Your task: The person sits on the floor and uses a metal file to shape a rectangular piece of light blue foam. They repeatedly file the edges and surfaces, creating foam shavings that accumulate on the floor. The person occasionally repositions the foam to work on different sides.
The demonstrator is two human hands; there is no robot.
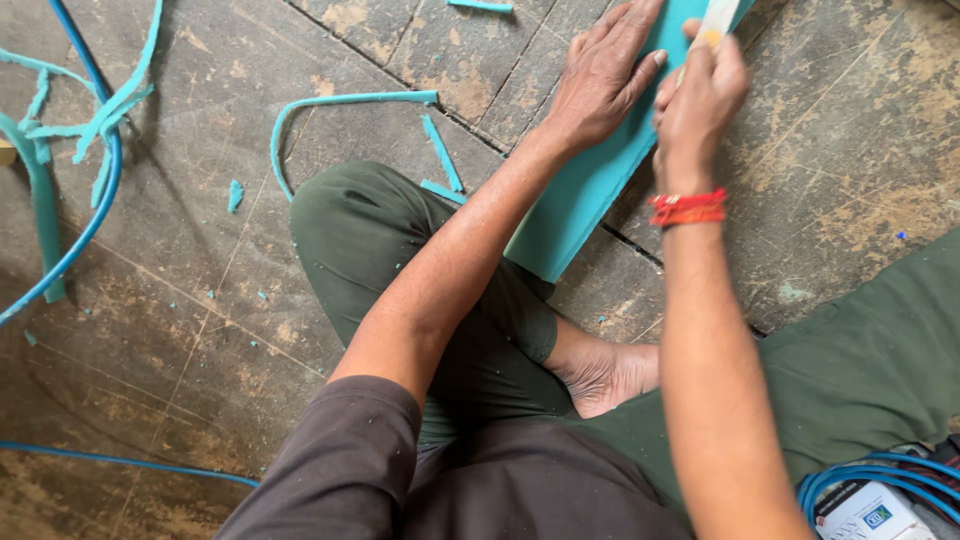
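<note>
A person sits cross-legged on a worn floor point(180, 300), trimming a teal foam sheet point(590, 190) that lies flat just beyond the knees. The left hand point(600, 85) is spread open, palm down, pressing the sheet still. The right hand point(700, 95) is closed around a pale-handled cutter point(715, 20), its tip out of view at the top edge. Several thin teal strips point(350, 100) already lie cut off to the left, so some trimming looks done; how much of the sheet remains uncut cannot be seen.
</note>
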